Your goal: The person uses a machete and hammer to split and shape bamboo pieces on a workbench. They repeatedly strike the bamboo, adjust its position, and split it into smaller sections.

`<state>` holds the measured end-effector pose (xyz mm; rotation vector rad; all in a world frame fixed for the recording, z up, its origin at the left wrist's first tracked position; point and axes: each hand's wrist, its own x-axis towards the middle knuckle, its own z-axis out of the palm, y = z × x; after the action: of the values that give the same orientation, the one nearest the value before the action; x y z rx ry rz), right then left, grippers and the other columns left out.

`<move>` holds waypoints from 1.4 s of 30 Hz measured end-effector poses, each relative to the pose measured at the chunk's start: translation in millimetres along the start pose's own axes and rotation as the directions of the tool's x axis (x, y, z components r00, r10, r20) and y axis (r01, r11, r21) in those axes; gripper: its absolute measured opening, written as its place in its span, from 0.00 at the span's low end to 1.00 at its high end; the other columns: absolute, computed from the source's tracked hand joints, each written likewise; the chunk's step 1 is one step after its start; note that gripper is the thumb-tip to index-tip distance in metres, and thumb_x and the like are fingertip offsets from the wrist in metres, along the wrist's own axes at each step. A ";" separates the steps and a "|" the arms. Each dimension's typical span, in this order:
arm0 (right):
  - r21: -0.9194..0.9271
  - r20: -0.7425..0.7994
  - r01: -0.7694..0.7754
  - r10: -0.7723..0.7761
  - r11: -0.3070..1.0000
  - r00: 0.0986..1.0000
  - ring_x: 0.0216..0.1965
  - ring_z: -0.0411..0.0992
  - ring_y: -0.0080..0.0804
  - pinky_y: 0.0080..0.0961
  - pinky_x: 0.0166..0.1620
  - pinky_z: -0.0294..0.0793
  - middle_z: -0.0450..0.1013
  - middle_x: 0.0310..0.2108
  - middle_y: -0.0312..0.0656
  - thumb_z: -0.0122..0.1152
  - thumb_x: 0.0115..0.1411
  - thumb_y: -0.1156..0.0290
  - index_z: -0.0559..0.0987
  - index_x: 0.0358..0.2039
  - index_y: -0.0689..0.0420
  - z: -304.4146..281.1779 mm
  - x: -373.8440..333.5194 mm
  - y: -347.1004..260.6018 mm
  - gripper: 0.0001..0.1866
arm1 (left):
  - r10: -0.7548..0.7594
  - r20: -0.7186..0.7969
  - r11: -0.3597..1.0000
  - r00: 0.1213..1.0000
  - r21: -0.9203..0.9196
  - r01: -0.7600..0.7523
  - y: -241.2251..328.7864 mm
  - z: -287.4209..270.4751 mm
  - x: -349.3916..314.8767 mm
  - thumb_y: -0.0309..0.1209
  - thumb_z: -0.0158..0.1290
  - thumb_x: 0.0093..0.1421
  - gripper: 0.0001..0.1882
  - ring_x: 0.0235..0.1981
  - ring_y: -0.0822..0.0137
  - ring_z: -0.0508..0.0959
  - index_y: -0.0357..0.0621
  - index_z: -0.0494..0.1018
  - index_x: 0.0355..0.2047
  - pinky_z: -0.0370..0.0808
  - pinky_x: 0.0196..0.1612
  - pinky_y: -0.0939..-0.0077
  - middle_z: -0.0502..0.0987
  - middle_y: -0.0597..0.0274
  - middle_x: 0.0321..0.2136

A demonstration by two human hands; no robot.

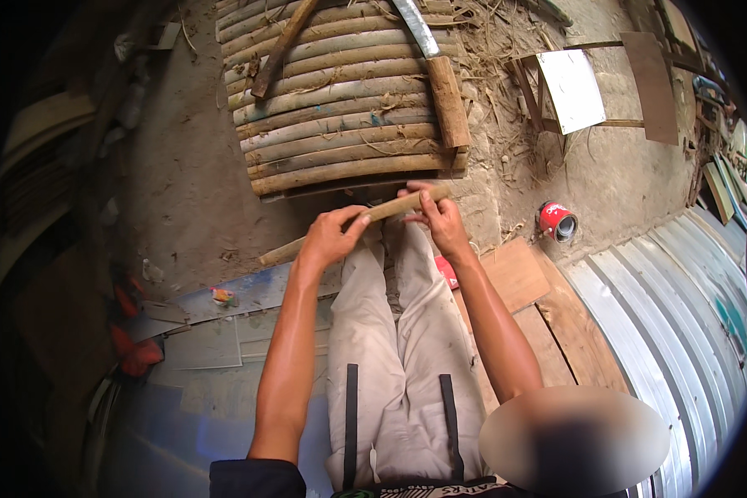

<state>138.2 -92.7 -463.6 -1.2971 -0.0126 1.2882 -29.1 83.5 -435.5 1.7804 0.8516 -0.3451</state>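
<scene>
Dusty earthen floor (183, 141) extends left of a bamboo-pole bench (340, 124). Close before the bench's near edge is a bamboo strip (398, 204), tan, slender, held slantwise. The left hand (337, 236) is closed around its middle, while the right hand (442, 221) pinches it near the right end. That bench edge leaves narrow room ahead of the hands. On the bench lie a machete (442, 79) and a wooden handle (282, 50); a red can (554, 221) is at the bench's right.

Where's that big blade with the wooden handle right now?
In the head view, the wooden-handled blade lies at the top, along the right side of the slatted surface, just beyond the person's right hand.
</scene>
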 end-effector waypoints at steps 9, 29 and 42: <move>-0.446 -0.629 0.161 -0.436 0.880 0.643 0.44 0.75 0.32 0.30 0.50 0.75 0.76 0.43 0.45 0.55 0.70 0.61 0.74 0.51 0.65 -38.1 -10.3 -5.2 0.19 | 0.031 -0.014 0.999 0.999 0.042 -0.030 -18.3 -21.6 -10.5 0.38 0.55 0.64 0.16 0.40 0.54 0.83 0.41 0.79 0.46 0.76 0.45 0.66 0.83 0.50 0.38; 0.047 -0.577 0.072 -0.032 0.996 0.816 0.34 0.80 0.31 0.27 0.40 0.85 0.80 0.36 0.45 0.67 0.63 0.64 0.80 0.43 0.67 -46.7 19.2 8.6 0.17 | -0.575 -0.730 0.785 0.370 -0.620 -0.005 -100.6 -15.3 -1.2 0.30 0.56 0.66 0.21 0.51 0.57 0.78 0.32 0.70 0.56 0.73 0.54 0.64 0.77 0.50 0.50; -0.092 -0.673 0.225 -0.227 0.970 0.704 0.37 0.80 0.34 0.27 0.43 0.84 0.77 0.37 0.47 0.61 0.65 0.77 0.76 0.44 0.69 -42.4 19.3 22.0 0.10 | -0.697 -0.579 0.597 0.422 -0.796 -0.105 -120.9 -19.7 0.9 0.31 0.62 0.63 0.20 0.34 0.74 0.78 0.39 0.77 0.54 0.76 0.31 0.79 0.81 0.62 0.41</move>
<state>157.5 -113.8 -506.4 -1.6528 0.3382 0.5390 -115.5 121.5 -513.5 0.8226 1.8004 0.7333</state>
